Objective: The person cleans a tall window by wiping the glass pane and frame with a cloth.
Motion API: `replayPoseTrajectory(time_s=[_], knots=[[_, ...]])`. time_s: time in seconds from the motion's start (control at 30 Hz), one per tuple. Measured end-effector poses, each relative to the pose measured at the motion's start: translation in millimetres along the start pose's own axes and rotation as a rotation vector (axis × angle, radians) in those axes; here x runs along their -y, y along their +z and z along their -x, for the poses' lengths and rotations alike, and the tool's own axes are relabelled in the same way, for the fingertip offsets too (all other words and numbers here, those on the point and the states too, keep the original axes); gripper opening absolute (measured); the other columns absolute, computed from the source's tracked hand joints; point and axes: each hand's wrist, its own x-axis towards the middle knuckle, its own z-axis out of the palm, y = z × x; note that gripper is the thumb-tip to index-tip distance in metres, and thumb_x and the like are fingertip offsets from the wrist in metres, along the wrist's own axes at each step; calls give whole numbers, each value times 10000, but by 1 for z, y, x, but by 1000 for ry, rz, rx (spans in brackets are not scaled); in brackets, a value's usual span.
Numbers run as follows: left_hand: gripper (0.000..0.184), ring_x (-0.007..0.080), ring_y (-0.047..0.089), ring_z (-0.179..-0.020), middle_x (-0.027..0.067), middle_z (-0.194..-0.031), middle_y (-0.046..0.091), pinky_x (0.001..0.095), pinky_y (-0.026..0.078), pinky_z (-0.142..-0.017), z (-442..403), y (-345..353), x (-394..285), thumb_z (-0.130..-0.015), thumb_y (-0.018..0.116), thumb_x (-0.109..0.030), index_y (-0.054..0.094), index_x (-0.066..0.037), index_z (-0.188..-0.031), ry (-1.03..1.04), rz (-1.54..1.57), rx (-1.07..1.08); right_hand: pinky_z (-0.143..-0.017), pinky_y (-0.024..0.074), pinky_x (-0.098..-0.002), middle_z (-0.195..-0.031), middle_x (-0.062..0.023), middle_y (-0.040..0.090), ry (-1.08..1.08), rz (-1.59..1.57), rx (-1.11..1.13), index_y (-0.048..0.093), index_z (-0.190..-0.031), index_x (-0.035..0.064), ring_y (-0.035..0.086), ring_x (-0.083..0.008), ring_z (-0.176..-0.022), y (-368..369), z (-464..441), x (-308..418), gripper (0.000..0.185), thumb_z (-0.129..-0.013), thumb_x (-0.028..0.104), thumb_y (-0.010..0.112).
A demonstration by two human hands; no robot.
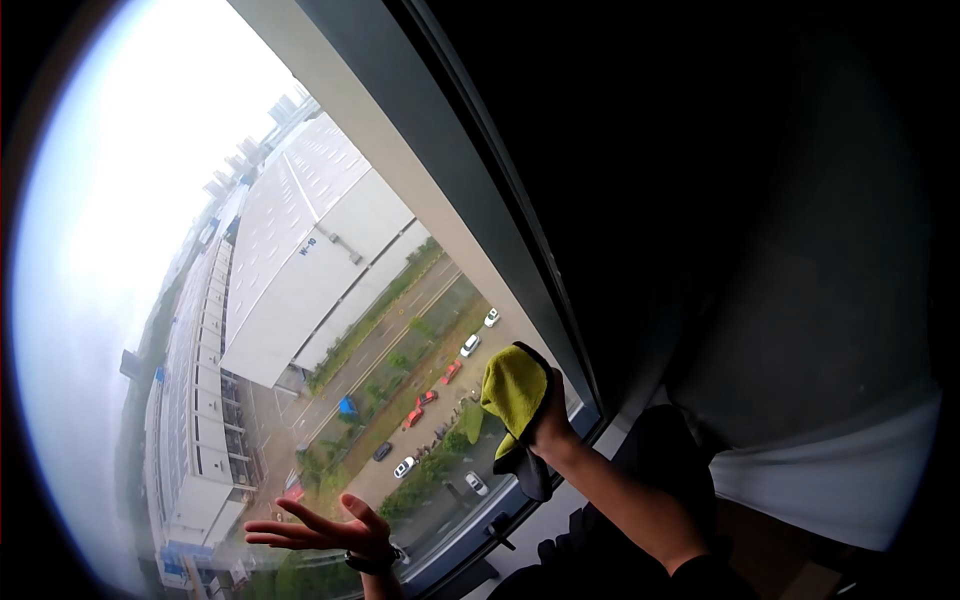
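Observation:
A yellow-green and dark grey cloth [515,390] is bunched in my right hand [552,425], close to the window frame. The cloth overlaps the lower right part of the window glass [420,330]; whether it presses on the pane I cannot tell. Most of my right fingers are hidden behind the fabric. Lower and to the left, my left hand [335,530] is held out in front of the glass with its fingers spread, holding nothing. A dark band circles that wrist.
A thick window frame [440,170] runs diagonally across the view. Near its lower corner is a dark window handle [500,532]. White fabric [820,480] hangs at the right, beside deep shadow. Outside, far below, are a large warehouse [300,240] and several parked cars.

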Motion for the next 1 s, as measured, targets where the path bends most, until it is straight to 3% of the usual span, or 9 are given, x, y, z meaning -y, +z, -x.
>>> replayPoseTrajectory(time_s=[0.03,0.17,0.23,0.3,0.57,0.7,0.77,0.83,1.0], knots=[[680,485,-4,-1405,214,-1554,13,725,39,-1036,-1,1,-1,-897,401,-466,218,-206,-1499,0,-1,2,-661,562,-298,-878,-93,676,-43,2,-84,627,-1053,-22,678,-175,-765,8,-4,11,274,-956,153,440],[674,487,-7,-1404,215,-1554,9,725,35,-1036,2,1,-4,-903,393,-461,215,-204,-1500,-7,18,12,-695,560,-288,-938,-84,680,-47,-131,3,620,-1093,-18,673,-151,-822,12,7,-7,271,-960,156,462],[673,487,-7,-1404,216,-1554,11,725,35,-1036,6,3,-5,-904,393,-463,217,-204,-1499,-15,21,7,-729,546,-261,-998,-63,681,-63,401,-9,608,-1163,-9,657,-113,-876,2,22,-33,278,-952,146,514],[679,487,-6,-1404,217,-1553,17,720,36,-1039,7,3,-5,-906,391,-479,219,-199,-1499,-13,23,6,-661,544,-270,-937,-47,669,-82,464,26,645,-1006,18,656,-127,-850,2,15,-23,279,-968,211,447],[684,472,0,-1410,219,-1553,23,709,39,-1047,11,-1,-5,-911,384,-503,225,-189,-1498,-25,26,8,-720,578,-330,-974,-94,666,137,-404,-33,572,-1170,28,671,-193,-867,-8,12,-42,313,-975,220,420],[685,467,-5,-1412,223,-1552,18,707,39,-1046,11,4,-6,-911,386,-503,226,-187,-1498,-12,24,0,-697,590,-304,-1098,-85,625,109,63,59,531,-1213,38,656,-171,-929,22,17,-1,279,-952,127,490],[687,469,-6,-1411,225,-1551,14,706,39,-1047,12,4,-5,-909,390,-497,220,-186,-1499,-8,32,10,-508,512,-283,-905,-61,641,126,-45,-182,569,-1070,77,630,-133,-687,56,14,25,247,-937,272,495],[690,471,-7,-1410,226,-1551,10,706,40,-1047,9,4,-7,-907,394,-490,215,-185,-1500,-17,36,15,-706,581,-301,-1019,-64,626,89,-50,-5,527,-1174,52,656,-171,-902,32,3,11,250,-969,187,484],[693,485,-9,-1405,227,-1551,0,704,37,-1047,15,1,-8,-896,412,-463,211,-193,-1502,-15,39,35,-714,569,-322,-982,-77,649,170,-76,-167,599,-1098,36,660,-179,-840,-2,12,-15,283,-973,233,439]])
